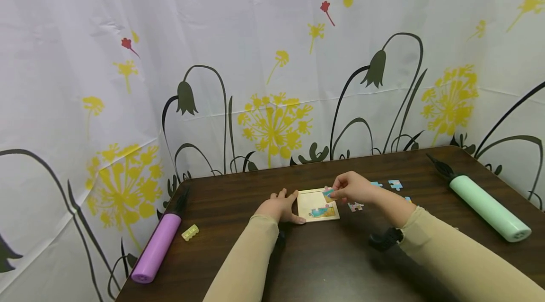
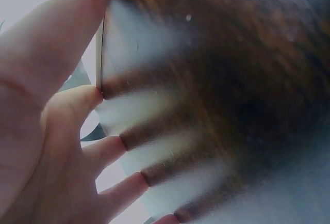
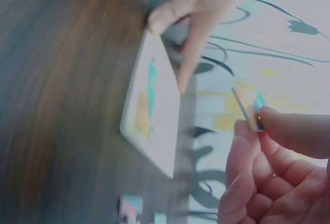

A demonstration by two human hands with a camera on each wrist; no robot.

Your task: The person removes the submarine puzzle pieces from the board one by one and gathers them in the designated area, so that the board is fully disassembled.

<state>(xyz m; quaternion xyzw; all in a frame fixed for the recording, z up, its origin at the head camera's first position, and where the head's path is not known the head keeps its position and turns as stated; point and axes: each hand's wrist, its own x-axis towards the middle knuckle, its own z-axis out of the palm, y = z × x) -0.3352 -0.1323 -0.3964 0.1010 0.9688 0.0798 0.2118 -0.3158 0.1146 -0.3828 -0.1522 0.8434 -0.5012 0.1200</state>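
Observation:
A small pale wooden puzzle board (image 1: 310,199) lies on the dark table, with a blue-and-orange picture portion (image 1: 322,212) in its front part. At the board's left side, my left hand (image 1: 279,208) is spread, thumb by the near corner and index finger by the far one. The left wrist view shows its fingers (image 2: 105,152) fairly straight, tips on the table. My right hand (image 1: 353,186) pinches a puzzle piece (image 3: 251,109) between thumb and fingers. In the head view that piece is over the board's far right part; the right wrist view shows it raised off the board.
Loose puzzle pieces (image 1: 395,184) lie right of the board, one piece (image 1: 355,207) close beside it. A purple hand pump (image 1: 158,247) and a yellow block (image 1: 189,232) are at left, a mint-green pump (image 1: 489,207) at right. Behind the table hangs a flowered curtain (image 1: 272,56).

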